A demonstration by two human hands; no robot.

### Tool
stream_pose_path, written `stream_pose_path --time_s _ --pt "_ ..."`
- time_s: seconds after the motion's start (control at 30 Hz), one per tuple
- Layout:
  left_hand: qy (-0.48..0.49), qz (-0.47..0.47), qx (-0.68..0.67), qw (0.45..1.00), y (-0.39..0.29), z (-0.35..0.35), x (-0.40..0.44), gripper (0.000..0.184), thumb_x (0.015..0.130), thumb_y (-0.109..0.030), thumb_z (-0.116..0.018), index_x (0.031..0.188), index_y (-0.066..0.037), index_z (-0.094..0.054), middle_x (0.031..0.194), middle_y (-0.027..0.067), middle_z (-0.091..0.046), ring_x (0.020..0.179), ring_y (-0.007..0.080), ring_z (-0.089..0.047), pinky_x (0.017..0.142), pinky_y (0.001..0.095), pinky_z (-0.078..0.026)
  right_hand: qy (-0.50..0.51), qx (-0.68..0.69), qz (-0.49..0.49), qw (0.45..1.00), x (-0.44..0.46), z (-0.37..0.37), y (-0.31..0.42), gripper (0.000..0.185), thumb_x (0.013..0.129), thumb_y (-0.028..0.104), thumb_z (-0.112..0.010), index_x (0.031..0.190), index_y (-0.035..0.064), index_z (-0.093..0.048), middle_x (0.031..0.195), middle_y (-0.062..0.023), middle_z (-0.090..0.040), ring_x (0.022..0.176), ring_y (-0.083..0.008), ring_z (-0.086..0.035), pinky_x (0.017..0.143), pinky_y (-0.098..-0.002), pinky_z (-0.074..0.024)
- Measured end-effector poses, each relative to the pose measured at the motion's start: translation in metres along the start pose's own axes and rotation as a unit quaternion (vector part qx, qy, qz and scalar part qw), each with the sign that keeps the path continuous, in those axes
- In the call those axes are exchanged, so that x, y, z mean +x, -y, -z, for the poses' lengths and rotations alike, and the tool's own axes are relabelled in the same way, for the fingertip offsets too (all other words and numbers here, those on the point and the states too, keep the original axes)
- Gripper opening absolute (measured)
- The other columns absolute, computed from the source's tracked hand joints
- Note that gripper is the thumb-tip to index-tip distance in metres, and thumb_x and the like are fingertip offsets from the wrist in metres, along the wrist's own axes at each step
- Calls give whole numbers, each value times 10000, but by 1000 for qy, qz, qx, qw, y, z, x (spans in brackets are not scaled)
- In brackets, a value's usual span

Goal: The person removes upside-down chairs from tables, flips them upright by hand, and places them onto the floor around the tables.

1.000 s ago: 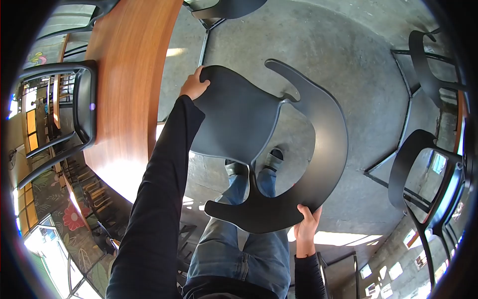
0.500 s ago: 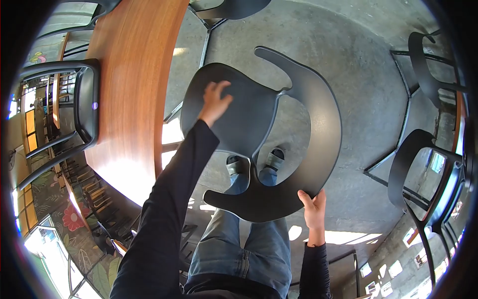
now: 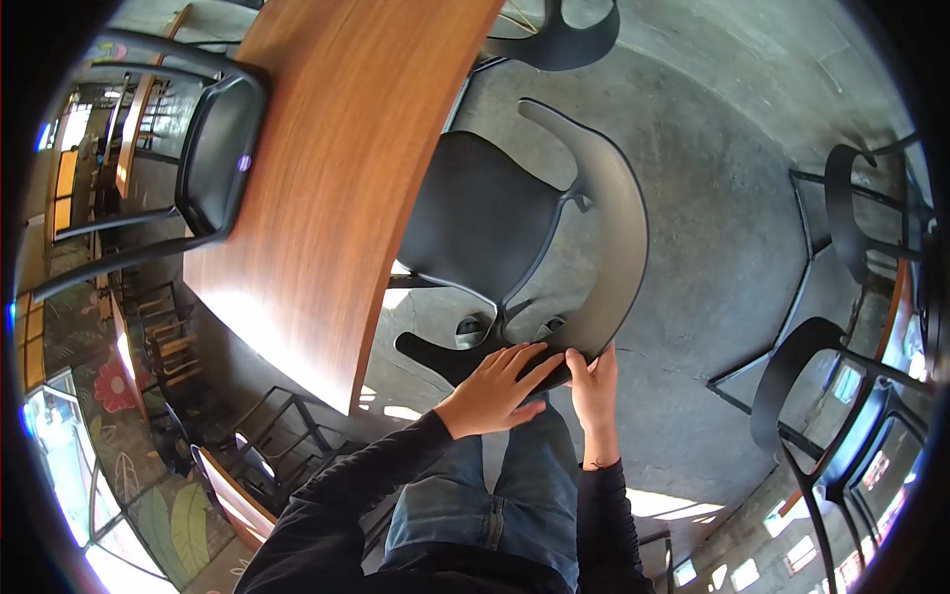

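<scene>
A black chair (image 3: 490, 213) with a curved backrest (image 3: 618, 238) stands in front of me, the front of its seat partly under the wooden table (image 3: 327, 148). My right hand (image 3: 594, 396) grips the near part of the backrest, thumb on top and the other fingers hidden behind the rim. Beside it, my left hand (image 3: 498, 393) rests on the backrest with outstretched fingers and the thumb apart. Both hands are close together, and the seat hides the chair's legs.
Another black chair (image 3: 223, 148) is at the table's far left side, and one more (image 3: 564, 40) is beyond its far end. Black chairs (image 3: 797, 381) line the right. My feet (image 3: 470, 332) are on the concrete floor (image 3: 712, 238) below the backrest.
My left hand has moved from above the seat down onto the backrest, next to my right hand. The chair's seat now reaches partly under the table. My view has shifted.
</scene>
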State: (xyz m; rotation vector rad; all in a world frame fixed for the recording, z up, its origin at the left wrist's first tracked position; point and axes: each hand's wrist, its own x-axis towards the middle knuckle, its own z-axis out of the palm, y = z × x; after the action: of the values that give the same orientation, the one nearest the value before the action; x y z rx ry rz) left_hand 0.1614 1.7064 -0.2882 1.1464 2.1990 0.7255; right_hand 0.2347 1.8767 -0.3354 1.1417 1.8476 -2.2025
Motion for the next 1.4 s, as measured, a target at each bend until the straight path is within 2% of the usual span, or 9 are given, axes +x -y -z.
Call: stream_pose_path --time_s 0.13,0.33,0.57,0.77,0.87,0.93,1.03,1.2,1.4 --pt "-57 13 93 994 5 -19 1 768 793 -72 -706 1499 -141 -412 1387 112 -539 1219 285 -577 1010 404 -486 0 -27 -50 998 3 1 15 440 911 41 -596 1331 -4 -472 1091 -103 -645 963 -169 -620 799 -306 -522" --pt "-102 52 121 986 4 -23 -3 745 792 -68 -677 1487 -189 -440 1302 88 -596 1099 279 -642 888 398 -545 46 -123 29 991 17 8 10 459 909 67 -619 1335 -1 -463 1118 -107 -638 955 -151 -619 712 -299 -536" --pt "-133 60 116 983 8 -31 -1 668 827 -87 -634 1467 -159 -456 1211 95 -606 988 292 -659 797 425 -555 181 -24 -101 978 20 11 55 590 953 190 -627 1443 64 -322 1289 -126 -548 1167 -253 -601 788 -439 -625" --pt "-95 -31 -2 995 -14 10 -67 463 919 -114 -596 1377 -124 -526 1147 101 -641 977 275 -677 804 404 -556 288 -183 -212 916 -28 20 59 508 997 344 -572 1315 -45 -494 1145 -196 -668 718 -293 -723 669 -410 -643" --pt "-96 -7 -127 987 -51 59 -144 417 919 -121 -593 1335 -127 -560 999 95 -667 895 270 -686 779 397 -546 399 -242 -153 871 -108 -5 49 362 971 306 -580 1206 37 -639 984 -130 -742 629 -190 -692 601 -288 -578" --pt "-123 -3 -139 983 -61 66 -205 393 914 -124 -587 1307 -126 -580 941 91 -668 849 275 -684 758 392 -541 464 -196 -86 859 -162 -29 22 298 979 241 -559 1172 30 -643 1020 -74 -706 860 -144 -709 617 -285 -569" --pt "-134 39 -157 978 -63 52 -293 340 925 -101 -591 1264 -110 -613 1001 110 -683 895 270 -692 793 377 -548 531 -191 -105 819 -241 -81 10 294 966 174 -556 1226 58 -627 1014 -53 -709 923 -149 -709 658 -291 -559" --pt "-181 105 -307 928 -87 32 -393 273 981 -83 -567 1242 -25 -621 1057 135 -713 969 224 -712 873 351 -550 504 -298 224 779 -319 -136 12 246 911 53 -683 1156 27 -676 917 -74 -740 761 -123 -689 681 -271 -533" --pt "-236 61 -355 903 -119 40 -410 268 981 1 -538 1236 19 -614 1052 122 -710 983 194 -702 888 328 -547 425 -257 243 833 -357 -122 82 283 940 97 -673 1220 68 -653 820 -40 -705 593 -79 -595 537 -247 -469"
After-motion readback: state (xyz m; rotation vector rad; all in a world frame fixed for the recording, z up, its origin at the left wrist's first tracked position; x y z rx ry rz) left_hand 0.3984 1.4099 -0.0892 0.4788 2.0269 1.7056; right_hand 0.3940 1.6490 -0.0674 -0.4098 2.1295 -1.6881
